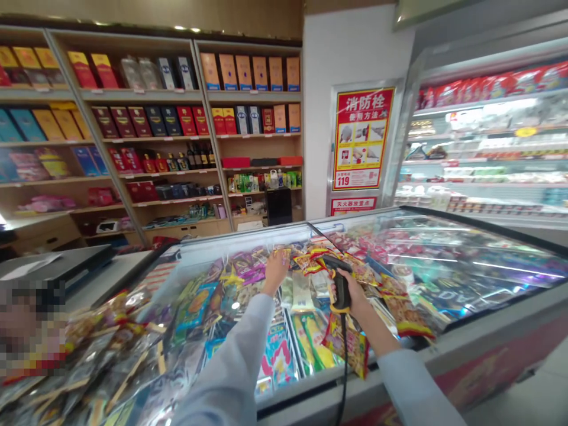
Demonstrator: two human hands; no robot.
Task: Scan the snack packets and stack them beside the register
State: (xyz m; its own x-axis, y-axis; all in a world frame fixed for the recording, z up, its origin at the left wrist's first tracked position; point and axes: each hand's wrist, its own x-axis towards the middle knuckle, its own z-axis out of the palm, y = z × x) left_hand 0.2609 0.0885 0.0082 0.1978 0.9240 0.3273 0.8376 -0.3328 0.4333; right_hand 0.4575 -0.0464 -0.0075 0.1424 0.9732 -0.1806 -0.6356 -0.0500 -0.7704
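Note:
My right hand is wrapped round a black and yellow handheld scanner, whose cable hangs down over the freezer's front edge. Farther left, my left hand reaches over the glass-topped chest freezer; its fingers are bent at a small yellow packet, and whether they grip it is unclear. Red and yellow snack packets lie between the hands, near the scanner's head. Another such packet rests below the scanner by the front edge. Green and yellow corn-picture packs show inside the freezer.
Packaged sticks and snacks are heaped at the lower left, beside a dark counter. More snack packets lie to the right of my right hand. Shelves with boxes and bottles stand behind; a lit display fridge is at the right.

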